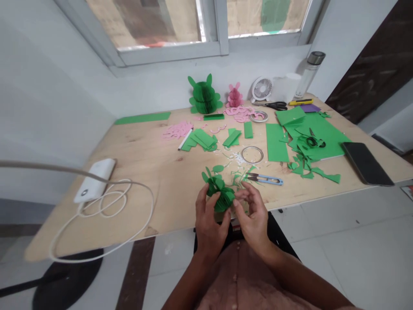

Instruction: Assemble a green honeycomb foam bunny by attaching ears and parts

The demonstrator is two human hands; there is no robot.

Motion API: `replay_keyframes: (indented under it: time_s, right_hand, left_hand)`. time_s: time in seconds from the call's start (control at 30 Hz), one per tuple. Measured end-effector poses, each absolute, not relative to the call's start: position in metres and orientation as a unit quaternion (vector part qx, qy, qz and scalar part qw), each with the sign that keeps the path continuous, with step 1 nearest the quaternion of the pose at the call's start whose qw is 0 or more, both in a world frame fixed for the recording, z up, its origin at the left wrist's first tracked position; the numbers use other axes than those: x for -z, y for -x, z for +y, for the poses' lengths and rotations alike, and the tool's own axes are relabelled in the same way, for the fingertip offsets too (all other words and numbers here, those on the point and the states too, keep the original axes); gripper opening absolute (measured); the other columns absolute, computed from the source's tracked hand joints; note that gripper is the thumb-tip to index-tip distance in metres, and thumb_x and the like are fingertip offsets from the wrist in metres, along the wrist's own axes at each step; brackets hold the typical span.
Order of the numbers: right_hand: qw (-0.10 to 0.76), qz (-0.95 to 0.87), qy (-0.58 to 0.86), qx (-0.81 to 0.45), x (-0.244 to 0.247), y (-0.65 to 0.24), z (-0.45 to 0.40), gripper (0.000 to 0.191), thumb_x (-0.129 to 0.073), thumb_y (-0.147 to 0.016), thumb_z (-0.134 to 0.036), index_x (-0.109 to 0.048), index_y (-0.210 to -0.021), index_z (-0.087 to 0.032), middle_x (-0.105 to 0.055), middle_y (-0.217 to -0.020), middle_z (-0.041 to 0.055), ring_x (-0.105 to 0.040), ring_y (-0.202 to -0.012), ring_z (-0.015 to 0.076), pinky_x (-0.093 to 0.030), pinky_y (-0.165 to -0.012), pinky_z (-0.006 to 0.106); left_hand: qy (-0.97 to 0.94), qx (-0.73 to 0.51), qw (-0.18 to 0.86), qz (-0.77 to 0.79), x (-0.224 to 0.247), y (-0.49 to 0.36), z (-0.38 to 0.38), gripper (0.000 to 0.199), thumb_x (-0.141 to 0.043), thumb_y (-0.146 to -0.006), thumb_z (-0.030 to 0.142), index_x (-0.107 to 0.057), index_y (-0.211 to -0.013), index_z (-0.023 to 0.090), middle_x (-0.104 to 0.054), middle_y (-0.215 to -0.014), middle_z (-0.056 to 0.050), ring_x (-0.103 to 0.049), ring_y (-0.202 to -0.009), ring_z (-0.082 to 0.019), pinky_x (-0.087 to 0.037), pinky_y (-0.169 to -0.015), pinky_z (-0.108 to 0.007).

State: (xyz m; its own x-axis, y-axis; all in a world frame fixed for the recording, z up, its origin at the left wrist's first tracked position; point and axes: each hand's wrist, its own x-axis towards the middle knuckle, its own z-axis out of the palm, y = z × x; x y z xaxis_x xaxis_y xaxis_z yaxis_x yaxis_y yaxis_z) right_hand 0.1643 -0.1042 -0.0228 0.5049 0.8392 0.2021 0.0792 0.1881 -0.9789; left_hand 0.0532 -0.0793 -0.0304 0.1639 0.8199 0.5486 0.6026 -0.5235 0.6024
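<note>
A small green folded-paper animal (225,199) with two upright ears is between my hands, just above the table's front edge. My left hand (209,217) has its fingers wrapped round its left side and top. At its right side, my right hand (252,213) pinches the edge with thumb and fingertips; whether a small loose part is in that pinch I cannot make out. A loose green paper oval (218,168) lies just beyond. Blue-handled thread snips (266,178) rest to the right, among thin green paper trimmings.
A larger green paper animal (205,97) and a pink paper animal (235,96) stand by the wall. Green sheets (322,133), scissors (315,142), a phone (367,163) and tape rolls (252,154) lie rightward. On the left are a power bank (95,180) and looped cable (151,202).
</note>
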Motion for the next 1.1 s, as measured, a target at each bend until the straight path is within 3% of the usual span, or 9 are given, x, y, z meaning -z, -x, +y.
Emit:
replay_keyframes:
  time_s: [0.47,0.87,1.1]
  right_hand:
    - [0.613,-0.524,0.534,-0.253,0.014,-0.151,-0.120,0.046,-0.050,-0.087,-0.012,-0.044,-0.131,-0.026,-0.066,-0.103,0.0056,-0.062,-0.100,0.0185,-0.048,-0.095,0.039]
    - [0.591,-0.550,0.533,-0.254,0.016,-0.148,-0.123,0.050,-0.051,-0.086,-0.014,-0.042,-0.133,-0.026,-0.066,-0.107,0.0073,-0.063,-0.102,0.0213,-0.051,-0.092,0.041]
    - [0.582,-0.551,0.529,-0.279,0.016,-0.147,-0.124,0.048,-0.049,-0.087,-0.015,-0.041,-0.133,-0.026,-0.065,-0.108,0.0083,-0.062,-0.103,0.0219,-0.053,-0.088,0.041]
  left_hand:
    - [-0.740,-0.459,0.184,0.456,0.036,-0.043,-0.078,0.048,-0.058,-0.079,0.017,-0.044,-0.124,0.024,-0.041,-0.143,-0.014,-0.039,-0.133,-0.032,-0.041,-0.102,-0.054]
    - [-0.699,-0.482,0.243,0.469,0.040,-0.042,-0.081,0.047,-0.061,-0.076,0.017,-0.045,-0.119,0.026,-0.039,-0.144,-0.013,-0.040,-0.132,-0.033,-0.040,-0.103,-0.055]
    - [-0.640,-0.503,0.338,0.472,0.041,-0.044,-0.084,0.038,-0.062,-0.080,0.024,-0.046,-0.114,0.027,-0.051,-0.127,-0.013,-0.046,-0.127,-0.028,-0.043,-0.100,-0.050]
